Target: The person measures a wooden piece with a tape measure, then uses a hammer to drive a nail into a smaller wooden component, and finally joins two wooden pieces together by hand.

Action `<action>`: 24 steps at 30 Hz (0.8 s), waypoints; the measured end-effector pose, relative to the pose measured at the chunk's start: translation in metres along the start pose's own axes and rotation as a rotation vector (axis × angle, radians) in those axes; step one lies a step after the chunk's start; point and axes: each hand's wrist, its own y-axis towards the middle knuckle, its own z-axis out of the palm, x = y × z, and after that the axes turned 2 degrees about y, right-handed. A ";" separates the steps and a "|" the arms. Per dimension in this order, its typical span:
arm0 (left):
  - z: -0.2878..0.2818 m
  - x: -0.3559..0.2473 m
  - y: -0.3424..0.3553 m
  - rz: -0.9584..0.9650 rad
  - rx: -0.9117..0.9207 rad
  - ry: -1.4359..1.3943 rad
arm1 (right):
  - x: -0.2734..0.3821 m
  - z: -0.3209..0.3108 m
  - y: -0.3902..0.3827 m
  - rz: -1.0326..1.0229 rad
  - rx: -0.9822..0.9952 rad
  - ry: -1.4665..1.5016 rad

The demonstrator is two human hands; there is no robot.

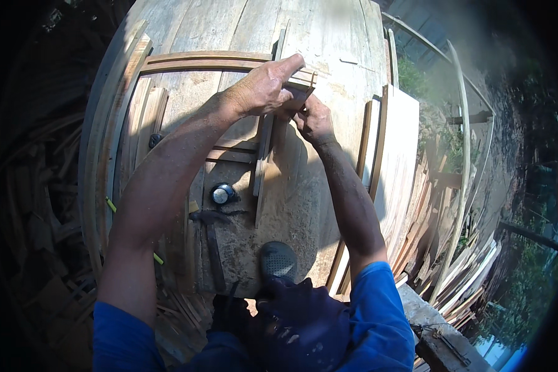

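Note:
My left hand presses down on the corner joint of a wooden frame that lies on a wide plank worktable. My right hand grips the same corner from below, its fingers closed on the upright wooden slat where it meets the top rail. Both forearms reach up from the lower edge, with blue sleeves at the elbows.
A hammer and a small round tin lie on the table near me. My dark shoe rests on the table's near edge. Loose slats line the left side, a board the right. Scrap timber piles fill the ground.

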 end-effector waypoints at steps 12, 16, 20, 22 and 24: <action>-0.016 0.030 0.051 -0.001 -0.018 -0.062 | -0.039 -0.009 0.070 -0.036 -0.034 -0.116; 0.008 0.019 0.058 0.213 -0.099 -0.011 | -0.050 -0.021 0.077 -0.079 -0.207 -0.257; 0.017 -0.037 0.024 0.551 -0.061 -0.071 | -0.028 -0.062 0.048 -0.230 -0.342 -0.095; 0.009 -0.061 -0.007 0.619 -0.226 -0.168 | 0.002 -0.077 0.024 -0.245 -0.346 -0.109; -0.001 -0.052 -0.031 0.263 -0.405 -0.300 | 0.065 -0.087 0.000 0.147 -0.312 0.194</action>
